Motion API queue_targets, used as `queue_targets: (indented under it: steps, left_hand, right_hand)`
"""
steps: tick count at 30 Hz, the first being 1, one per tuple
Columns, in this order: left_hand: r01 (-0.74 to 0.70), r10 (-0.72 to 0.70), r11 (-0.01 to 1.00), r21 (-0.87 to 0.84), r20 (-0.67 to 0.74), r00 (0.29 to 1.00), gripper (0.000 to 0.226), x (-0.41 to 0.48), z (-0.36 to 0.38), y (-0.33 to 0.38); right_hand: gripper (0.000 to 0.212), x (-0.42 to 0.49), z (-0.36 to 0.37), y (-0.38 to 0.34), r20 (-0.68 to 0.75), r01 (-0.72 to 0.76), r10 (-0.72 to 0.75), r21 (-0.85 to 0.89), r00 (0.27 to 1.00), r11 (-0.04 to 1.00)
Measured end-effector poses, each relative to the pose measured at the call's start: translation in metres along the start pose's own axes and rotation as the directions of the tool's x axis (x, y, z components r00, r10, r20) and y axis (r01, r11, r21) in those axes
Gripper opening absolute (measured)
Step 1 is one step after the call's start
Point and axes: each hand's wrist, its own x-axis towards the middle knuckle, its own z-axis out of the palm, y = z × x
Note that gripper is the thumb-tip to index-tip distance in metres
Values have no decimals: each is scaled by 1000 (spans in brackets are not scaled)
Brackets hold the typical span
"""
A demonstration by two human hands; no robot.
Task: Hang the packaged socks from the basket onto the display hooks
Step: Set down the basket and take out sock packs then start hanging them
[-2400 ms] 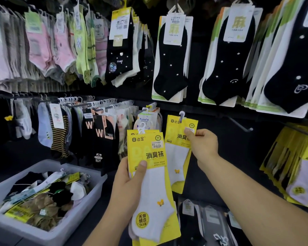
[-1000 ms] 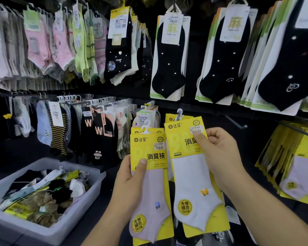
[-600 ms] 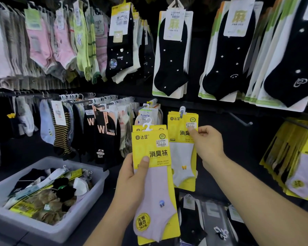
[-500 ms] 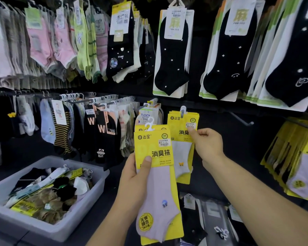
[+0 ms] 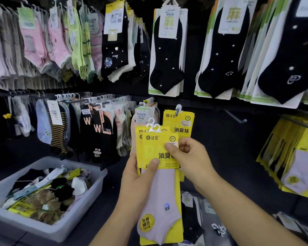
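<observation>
Head view: the left hand (image 5: 140, 176) grips a small stack of yellow sock packs (image 5: 158, 174), held upright with their long axis vertical and the white hanger loops (image 5: 153, 126) on top. The right hand (image 5: 190, 157) pinches the front pack's upper right corner, thumb on its face. The display hook (image 5: 178, 109) sits just above and behind the loops, already carrying matching packs (image 5: 181, 125); the right hand is nearer to it. How many packs the stack holds is probably three. The basket (image 5: 64, 226) sits low at the left, well apart.

Yellow sock pack (image 5: 158, 151) with lilac sock; dotted black socks (image 5: 167, 55); pale grey basket (image 5: 48, 228).
</observation>
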Motion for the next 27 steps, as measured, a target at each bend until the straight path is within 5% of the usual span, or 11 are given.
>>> queue_targets:
  steps: [5,9,14,20,27]
  left_hand:
    - [24,-25,998,-55,-9,1000,23,2,1,-5]
    - [19,-18,1000,20,-47,999,26,5,-2,-8]
    - [37,-27,990,136,-72,997,24,11,-15,-3]
    - [49,-36,991,124,-107,994,23,15,-20,0]
    - [56,-56,998,26,-31,998,21,12,-12,-1]
  right_hand:
    - [13,2,-15,1,-3,-48,49,113,999,992]
    - [10,10,-32,9,-205,-34,61,136,977,990]
    - [3,29,-46,-1,-355,173,-158,9,921,985]
    - [5,53,-37,-9,-300,232,-259,-125,918,965]
    - [15,68,-26,10,-309,79,-101,-84,946,993]
